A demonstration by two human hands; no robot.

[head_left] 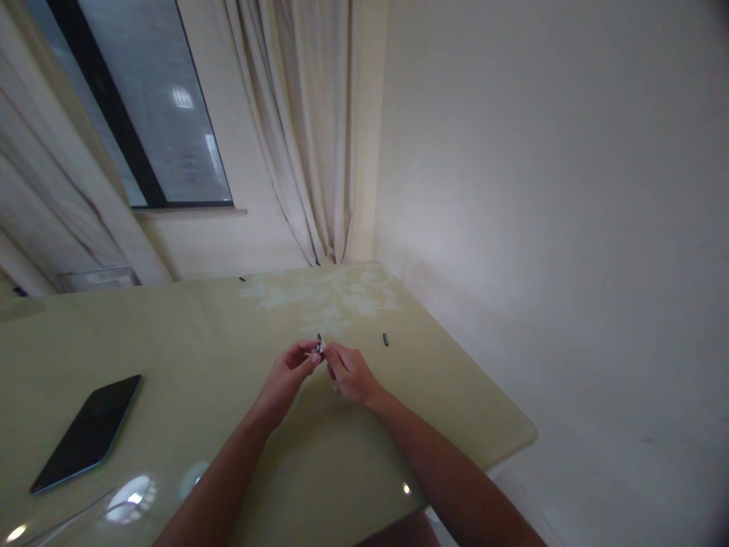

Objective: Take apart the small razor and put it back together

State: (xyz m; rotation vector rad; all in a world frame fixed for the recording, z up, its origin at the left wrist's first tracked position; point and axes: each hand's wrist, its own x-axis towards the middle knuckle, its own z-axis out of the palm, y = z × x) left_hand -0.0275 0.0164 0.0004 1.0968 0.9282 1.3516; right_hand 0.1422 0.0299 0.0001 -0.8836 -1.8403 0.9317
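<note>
Over the middle of the table my left hand (pixel 288 380) and my right hand (pixel 351 374) meet at the fingertips. Between them is a small dark and silvery object (pixel 320 346), too small to name, with a dark end pointing away from me. Thumb and fingers of my left hand pinch it from the left. My right hand's fingers are curled closed against its right side; whether they hold a separate piece is hidden. To the right of my right hand a short dark stick-like piece (pixel 386 339) lies on the tabletop.
The pale glossy table (pixel 187 357) reaches the wall on the right. A black tablet (pixel 88 433) lies at the left. Another small dark piece (pixel 242 279) rests near the far edge. Beyond stand curtains (pixel 301 129) and a window (pixel 159 99).
</note>
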